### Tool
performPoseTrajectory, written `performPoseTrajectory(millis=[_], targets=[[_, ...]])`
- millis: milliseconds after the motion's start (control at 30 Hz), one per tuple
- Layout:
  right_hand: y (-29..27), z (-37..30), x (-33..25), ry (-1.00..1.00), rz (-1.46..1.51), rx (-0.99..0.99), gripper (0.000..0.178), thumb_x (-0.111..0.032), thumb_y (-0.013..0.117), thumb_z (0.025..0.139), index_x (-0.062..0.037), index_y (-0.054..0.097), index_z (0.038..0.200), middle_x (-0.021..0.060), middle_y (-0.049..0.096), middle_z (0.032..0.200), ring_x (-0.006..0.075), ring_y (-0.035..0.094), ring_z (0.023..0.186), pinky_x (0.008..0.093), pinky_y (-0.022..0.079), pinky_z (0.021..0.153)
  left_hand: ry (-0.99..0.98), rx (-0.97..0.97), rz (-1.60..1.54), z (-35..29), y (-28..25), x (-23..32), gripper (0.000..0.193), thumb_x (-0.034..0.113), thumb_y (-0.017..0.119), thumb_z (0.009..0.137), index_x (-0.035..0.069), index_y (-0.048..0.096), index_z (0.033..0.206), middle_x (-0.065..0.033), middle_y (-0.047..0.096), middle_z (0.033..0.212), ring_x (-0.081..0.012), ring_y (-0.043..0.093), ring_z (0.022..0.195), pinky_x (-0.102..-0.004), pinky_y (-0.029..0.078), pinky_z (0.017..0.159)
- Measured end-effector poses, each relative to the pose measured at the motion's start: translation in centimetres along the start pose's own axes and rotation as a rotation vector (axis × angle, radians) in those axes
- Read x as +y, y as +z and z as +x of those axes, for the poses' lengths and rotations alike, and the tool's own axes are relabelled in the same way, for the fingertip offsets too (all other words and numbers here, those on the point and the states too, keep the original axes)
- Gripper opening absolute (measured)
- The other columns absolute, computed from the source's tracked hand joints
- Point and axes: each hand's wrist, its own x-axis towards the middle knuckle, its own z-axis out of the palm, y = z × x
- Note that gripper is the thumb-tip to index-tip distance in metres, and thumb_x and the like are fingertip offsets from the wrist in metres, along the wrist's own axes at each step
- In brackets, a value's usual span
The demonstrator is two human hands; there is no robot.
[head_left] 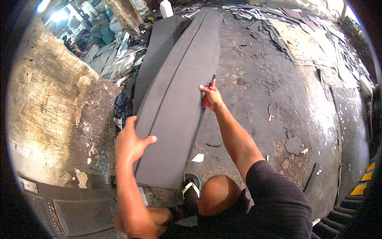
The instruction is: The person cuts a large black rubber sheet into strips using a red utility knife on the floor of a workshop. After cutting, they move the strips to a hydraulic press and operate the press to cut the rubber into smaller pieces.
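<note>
A long dark-grey sheet [169, 119] stretches away from me, a dark line or seam running down its length. At its near left edge is my left hand [133, 141], thumb on top and fingers curled over the side, gripping it. My right hand [213, 97] is closed around a slim red tool with a dark end, which looks like a utility knife [212, 84]. That hand rests at the sheet's right edge, its thumb reaching onto the surface. A second grey sheet [158, 44] lies partly beneath the first, at the far left.
A worn, stained panel [59, 115] stands at the left. The dark floor [262, 87] carries scraps, including a white piece [197, 158]. Piled offcuts [330, 47] lie far right, and a white bottle [166, 8] stands at the back. My sandalled foot [191, 189] is near the sheet's end.
</note>
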Motion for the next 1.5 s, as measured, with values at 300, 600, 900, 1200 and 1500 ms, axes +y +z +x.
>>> performPoseTrajectory(millis=[300,600,900,1200,1500], targets=[[15.8,0.1,5.8,-0.032,-0.476,-0.001,0.057,-0.024,0.086,0.074,0.0003,0.053,0.115,0.0166,0.066,0.103,0.0313,0.065,0.097,0.0437,0.053,0.086,-0.362,-0.014,-0.457,0.5,3.6,-20.4,0.092,0.019,0.090,0.068,-0.002,0.044,0.145,-0.0175,0.064,0.130,-0.0282,0.062,0.117,-0.0391,0.046,0.103],[16.7,1.9,12.4,-0.078,-0.886,-0.172,0.059,-0.018,0.075,0.079,-0.0003,0.048,0.129,0.0255,0.054,0.133,0.0429,0.055,0.122,0.0461,0.044,0.105,-0.779,-0.111,-0.679,-2.7,16.4,-25.3,0.101,0.028,0.087,0.075,0.002,0.029,0.155,-0.0176,0.039,0.155,-0.0319,0.038,0.142,-0.0429,0.031,0.115],[9.7,-1.0,11.7,-0.183,-1.145,-0.494,0.046,-0.013,0.057,0.084,-0.0036,0.055,0.128,0.0218,0.067,0.116,0.0385,0.066,0.102,0.0442,0.051,0.093,-0.777,-0.455,-0.730,1.9,19.6,-29.8,0.086,0.043,0.068,0.091,0.017,0.022,0.159,-0.0140,0.032,0.160,-0.0354,0.030,0.146,-0.0624,0.020,0.114],[-27.7,-33.0,0.0,0.208,-0.904,0.681,0.028,-0.018,0.071,0.075,-0.0065,0.072,0.100,0.0194,0.070,0.106,0.0367,0.066,0.099,0.0456,0.053,0.083,-0.319,-0.364,0.163,14.3,12.7,-36.4,0.098,0.056,0.072,0.085,0.009,0.024,0.156,-0.0205,0.031,0.158,-0.0385,0.032,0.143,-0.0566,0.027,0.112],[-45.1,-60.7,-4.0,0.586,-1.166,1.467,0.085,-0.047,0.077,0.079,-0.0082,0.043,0.147,0.0145,0.048,0.148,0.0313,0.051,0.132,0.0428,0.044,0.107,0.434,-0.199,0.141,36.0,13.5,-17.1,0.074,0.039,0.067,0.094,0.000,0.037,0.150,-0.0268,0.040,0.150,-0.0357,0.046,0.134,-0.0434,0.036,0.111]])
